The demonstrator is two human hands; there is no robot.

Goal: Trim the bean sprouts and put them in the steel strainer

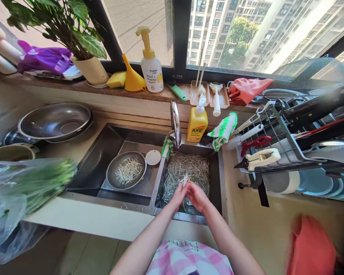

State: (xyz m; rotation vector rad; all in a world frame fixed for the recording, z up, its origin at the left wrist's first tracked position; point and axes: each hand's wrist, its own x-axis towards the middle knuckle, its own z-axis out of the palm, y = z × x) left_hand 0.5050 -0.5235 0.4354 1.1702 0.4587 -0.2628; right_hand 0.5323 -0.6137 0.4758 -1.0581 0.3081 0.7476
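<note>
Thin pale sprouts (189,162) fill the right sink basin (221,179), lying in what looks like water. Over its front part, my left hand (178,194) and my right hand (197,195) meet at the fingertips. Both hands are closed round a small bunch of sprouts that sticks up and hangs down between them. In the left basin (87,168), a round metal pan (111,177) holds a smaller pile of sprouts (129,170). Beside the pan is a small white round lid (153,157).
Behind the basins stand a faucet (175,124) and a yellow bottle (197,124). A dish rack (286,141) with knives and scissors is at the right. Bagged greens (46,179) and a large pan (54,121) sit at the left.
</note>
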